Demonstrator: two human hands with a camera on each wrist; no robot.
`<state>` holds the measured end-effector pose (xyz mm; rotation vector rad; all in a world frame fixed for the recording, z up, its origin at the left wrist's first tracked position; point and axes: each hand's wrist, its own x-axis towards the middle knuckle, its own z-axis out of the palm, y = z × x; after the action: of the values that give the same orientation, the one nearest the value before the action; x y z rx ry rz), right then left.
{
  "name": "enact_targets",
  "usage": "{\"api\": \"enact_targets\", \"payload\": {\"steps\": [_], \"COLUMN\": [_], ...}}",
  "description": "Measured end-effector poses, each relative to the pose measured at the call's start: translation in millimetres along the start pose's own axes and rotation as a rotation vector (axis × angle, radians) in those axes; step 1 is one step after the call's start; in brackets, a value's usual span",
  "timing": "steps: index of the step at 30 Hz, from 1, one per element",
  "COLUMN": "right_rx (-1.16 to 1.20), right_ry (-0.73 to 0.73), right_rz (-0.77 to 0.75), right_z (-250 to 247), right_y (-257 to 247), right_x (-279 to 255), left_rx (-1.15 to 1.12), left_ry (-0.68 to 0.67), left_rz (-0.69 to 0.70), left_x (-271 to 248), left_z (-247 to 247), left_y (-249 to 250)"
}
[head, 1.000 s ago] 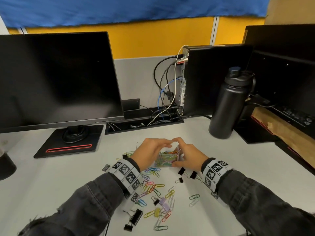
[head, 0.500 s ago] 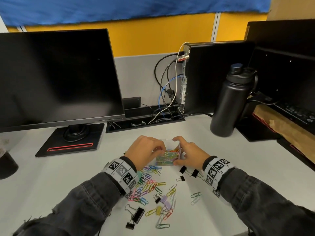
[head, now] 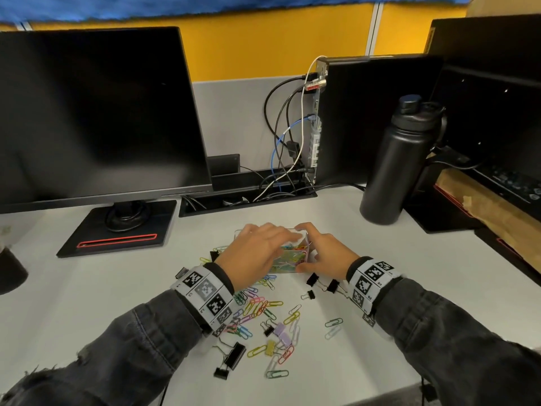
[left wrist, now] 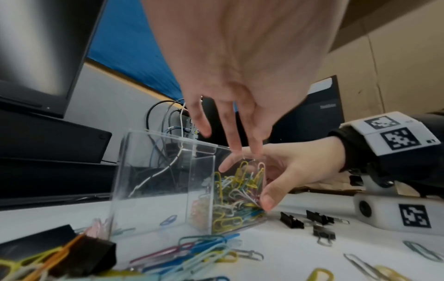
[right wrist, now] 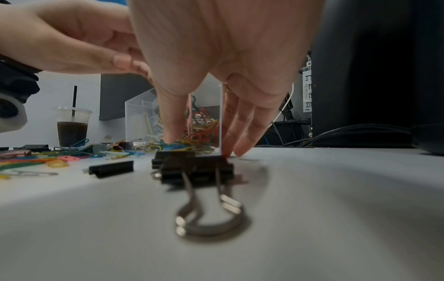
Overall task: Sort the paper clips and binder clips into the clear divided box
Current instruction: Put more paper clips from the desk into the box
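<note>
The clear divided box [head: 295,257] stands on the white desk, and one compartment [left wrist: 238,199] is heaped with coloured paper clips. My left hand [head: 288,235] lies across its top with straight fingers [left wrist: 240,140] pointing down at the rim above those clips. My right hand [head: 319,253] pinches the box's right end, thumb [right wrist: 171,123] on the near wall and fingers on the far side. Loose paper clips [head: 257,309] litter the desk in front. Small black binder clips [head: 313,279] lie by my right wrist, and one [right wrist: 197,169] sits just below the right palm.
A larger black binder clip [head: 234,357] and yellow and purple ones [head: 270,347] lie near the front edge. A monitor [head: 87,112] on its stand is at back left, and a black bottle [head: 392,162] at back right. A drink cup [right wrist: 72,129] stands far left.
My left hand has come off the box's left side and now reaches flat over its top, fingers stretched out. The right hand keeps its hold on the right end.
</note>
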<state>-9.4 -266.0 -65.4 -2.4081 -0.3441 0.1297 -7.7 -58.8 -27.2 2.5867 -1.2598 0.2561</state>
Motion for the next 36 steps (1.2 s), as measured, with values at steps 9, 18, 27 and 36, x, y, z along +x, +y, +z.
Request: {"api": "enact_targets", "payload": {"steps": [9,18,27,36], "right_rx": [-0.031,-0.033,-0.041,-0.027], "right_ry": [0.0,-0.004,0.016,-0.001], "right_rz": [0.004,-0.004,-0.045,-0.034], "right_z": [0,-1,0,-1], "right_y": [0,0,0,-5], "right_x": [0,0,2,-1], "left_rx": [-0.076,-0.156,0.087,0.091], "left_ry": [-0.107,-0.032,-0.525,-0.551], "left_rz": [-0.033,-0.023,-0.057,-0.167], "left_x": [3,-8,-49,-39], "left_z": [-2,-7,-13,6], "left_y": [-8,-5,-4,-9]}}
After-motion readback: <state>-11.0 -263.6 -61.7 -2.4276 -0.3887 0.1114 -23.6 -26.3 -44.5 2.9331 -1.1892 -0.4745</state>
